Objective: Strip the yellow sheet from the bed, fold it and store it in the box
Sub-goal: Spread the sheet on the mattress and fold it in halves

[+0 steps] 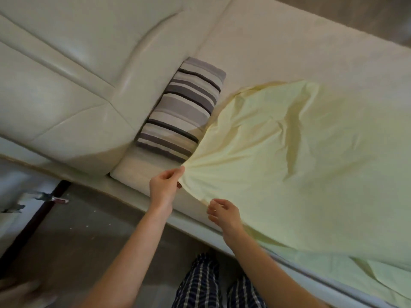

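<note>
The pale yellow sheet (300, 156) lies rumpled over the white mattress (289, 41), pulled off at the head end and hanging over the near side at the lower right. My left hand (164, 185) pinches the gathered corner of the sheet near the mattress edge. My right hand (224, 213) is just below it, its fingers curled at the sheet's lower hem. No box is in view.
A striped grey pillow (184, 110) leans between the mattress and the padded cream headboard (66, 74). The bed frame's edge (133, 196) runs diagonally. Below are a dark floor (89, 241), my plaid trouser legs (200, 285) and pale furniture at the left (17, 190).
</note>
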Motion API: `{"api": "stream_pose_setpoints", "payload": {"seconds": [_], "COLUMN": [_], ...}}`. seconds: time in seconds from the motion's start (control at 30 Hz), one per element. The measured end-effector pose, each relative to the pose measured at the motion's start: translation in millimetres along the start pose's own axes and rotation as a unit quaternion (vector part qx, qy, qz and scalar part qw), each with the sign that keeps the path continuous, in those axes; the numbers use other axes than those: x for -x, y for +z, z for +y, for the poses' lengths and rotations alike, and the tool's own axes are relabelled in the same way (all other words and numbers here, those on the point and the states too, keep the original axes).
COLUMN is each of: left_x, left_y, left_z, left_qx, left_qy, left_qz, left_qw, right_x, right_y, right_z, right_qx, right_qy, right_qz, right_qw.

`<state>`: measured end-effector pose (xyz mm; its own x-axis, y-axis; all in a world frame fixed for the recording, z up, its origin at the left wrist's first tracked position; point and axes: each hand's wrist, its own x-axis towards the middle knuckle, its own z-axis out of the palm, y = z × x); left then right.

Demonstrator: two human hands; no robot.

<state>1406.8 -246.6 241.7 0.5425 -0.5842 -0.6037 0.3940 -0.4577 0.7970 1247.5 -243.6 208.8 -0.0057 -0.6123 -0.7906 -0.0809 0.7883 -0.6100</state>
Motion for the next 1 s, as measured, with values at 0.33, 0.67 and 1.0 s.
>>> {"api": "stream_pose_setpoints", "payload": {"seconds": [0.33,0.67,1.0], "left_x": [26,40,52], "left_y": [30,39,35], "left_z": [71,88,79], "left_qx": [0.094,0.121,0.114], "left_qy": [0.040,0.044,0.013], "left_qz": [-0.062,-0.077,-0.076], "left_qw": [0.993,0.989,0.990], "right_x": [-55,-73,-55], "right_y": [-101,-105,-107], "right_z": [19,5,42], "right_qx": [-0.360,-0.558,-0.323], "right_qy": [0.201,0.173,0.257], "right_qz": [0.133,0.074,0.089], "right_qw": [0.901,0.808,0.907]}}
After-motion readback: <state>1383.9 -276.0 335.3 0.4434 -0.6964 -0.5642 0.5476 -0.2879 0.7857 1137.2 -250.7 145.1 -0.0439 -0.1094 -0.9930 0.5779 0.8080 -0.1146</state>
